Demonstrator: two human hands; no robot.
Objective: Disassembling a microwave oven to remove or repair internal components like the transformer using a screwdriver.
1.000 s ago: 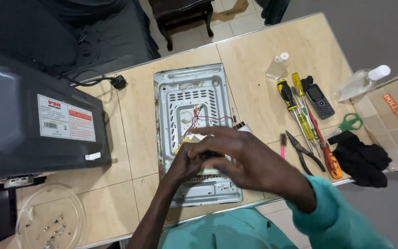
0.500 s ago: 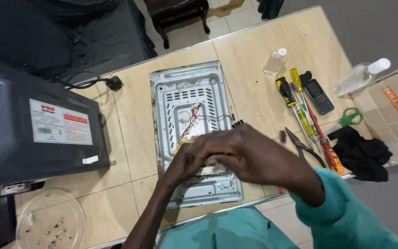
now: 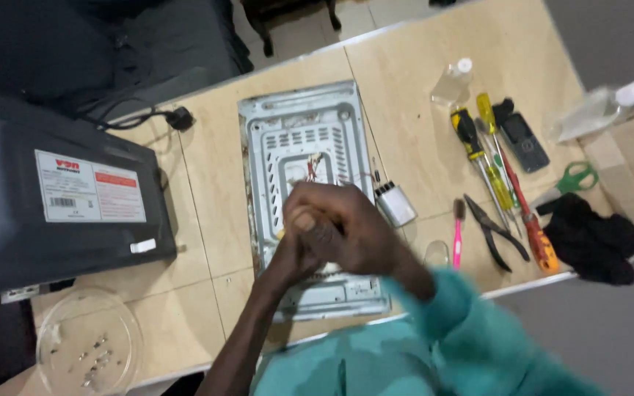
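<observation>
A grey perforated metal chassis plate (image 3: 295, 125) lies flat in the middle of the tiled table. My right hand (image 3: 343, 227), in a teal sleeve, is curled into a fist over the plate's middle. It covers most of my left hand (image 3: 290, 249), which comes up from below and presses against it. Thin red and white wires (image 3: 315, 165) rise from the plate just above my knuckles. Whatever sits between my hands is hidden. A small silver box-shaped part (image 3: 395, 204) rests at the plate's right edge, close to my right hand.
A black appliance casing (image 3: 53, 198) fills the left side, a round glass tray (image 3: 89, 341) with small screws in front of it. To the right lie screwdrivers (image 3: 478, 147), pliers (image 3: 494, 233), a pink brush (image 3: 457, 235), a phone (image 3: 524, 143), green scissors (image 3: 577, 180) and a black cloth (image 3: 592, 238).
My hands stay clasped over the plate's middle, and my right hand has closed more tightly over the left. The view has shifted slightly.
</observation>
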